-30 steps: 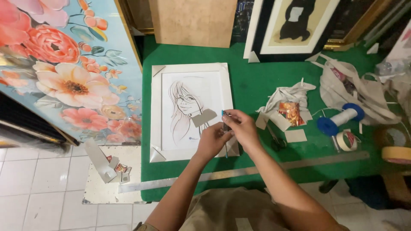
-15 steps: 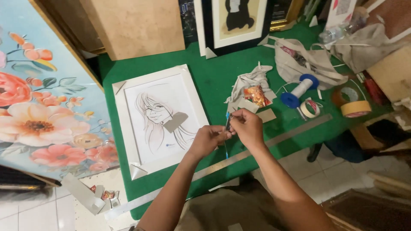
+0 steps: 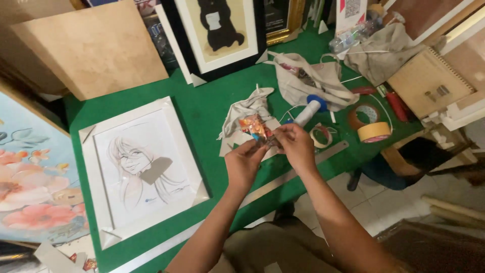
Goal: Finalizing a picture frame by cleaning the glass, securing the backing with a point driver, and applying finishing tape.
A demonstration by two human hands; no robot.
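Note:
My left hand [image 3: 246, 163] and my right hand [image 3: 295, 145] meet above the green table [image 3: 202, 108], both pinching one small dark piece [image 3: 266, 143] between the fingertips. What the piece is, I cannot make out. Just behind the hands lies a crumpled cloth [image 3: 242, 112] with a small orange printed packet [image 3: 253, 125] on it. To the left a white-framed pencil portrait [image 3: 139, 169] lies flat, with a grey paper scrap [image 3: 155, 170] on its glass.
A long metal ruler [image 3: 293, 174] runs along the table's front edge. A blue-capped spool [image 3: 310, 108], tape rolls [image 3: 373, 130] and a cloth bag [image 3: 313, 78] lie to the right. Framed pictures [image 3: 220, 33] and a board [image 3: 88, 48] lean behind; a floral canvas [image 3: 30, 177] stands left.
My hands have moved from the portrait frame's right edge over to the crumpled cloth. The view has swung to the right, so the frame now sits further left.

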